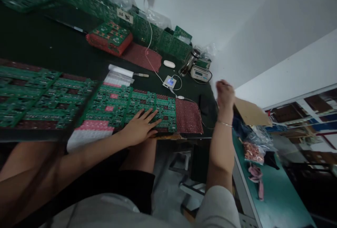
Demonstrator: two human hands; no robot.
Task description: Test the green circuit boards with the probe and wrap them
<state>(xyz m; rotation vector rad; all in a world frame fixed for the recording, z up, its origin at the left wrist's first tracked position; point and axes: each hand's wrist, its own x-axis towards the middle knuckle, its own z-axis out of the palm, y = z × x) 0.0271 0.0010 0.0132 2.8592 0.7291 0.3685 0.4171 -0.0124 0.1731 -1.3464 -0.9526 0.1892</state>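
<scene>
My left hand (140,126) lies with its fingers spread on a green circuit board (139,102) near the table's front edge. More green circuit boards (65,98) stretch in a row to the left, on red bubble wrap. Beside the rightmost board, a bare piece of red bubble wrap (188,115) lies flat. My right hand (225,94) is raised off the table's right end, near the wall. Its fingers look curled and are blurred, so anything held in them cannot be made out.
A stack of boards in red wrap (110,38), a white oval case (169,64), a small device with a screen (170,81), a steel flask (189,62) and a scale (200,74) stand behind. At right are a cardboard flap (251,111) and a teal table (281,193).
</scene>
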